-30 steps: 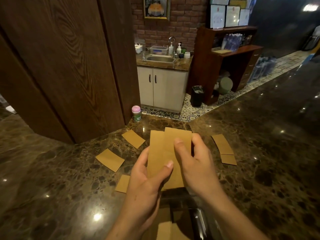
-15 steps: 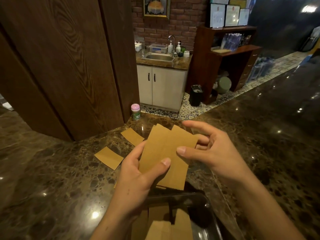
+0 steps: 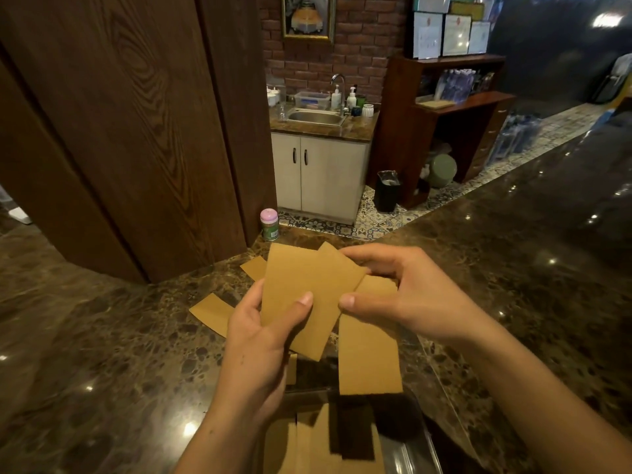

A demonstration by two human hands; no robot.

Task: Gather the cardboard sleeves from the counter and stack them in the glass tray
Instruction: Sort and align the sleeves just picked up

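Above the glass tray (image 3: 408, 451) — fanned sleeves (image 3: 301, 285) clasped in left grip (image 3: 256, 347), one sleeve (image 3: 367, 354) pinched in right grip (image 3: 420, 302).

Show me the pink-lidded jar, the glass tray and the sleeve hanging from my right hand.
pink-lidded jar (image 3: 270, 230), head view, green body.
glass tray (image 3: 412, 453), head view, right-hand rim.
hanging sleeve (image 3: 369, 354), head view, middle of its face.

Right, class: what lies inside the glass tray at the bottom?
Flat cardboard sleeves lie in the glass tray, overlapping. The left forearm and a dark shadow hide part of it, so their count is unclear.
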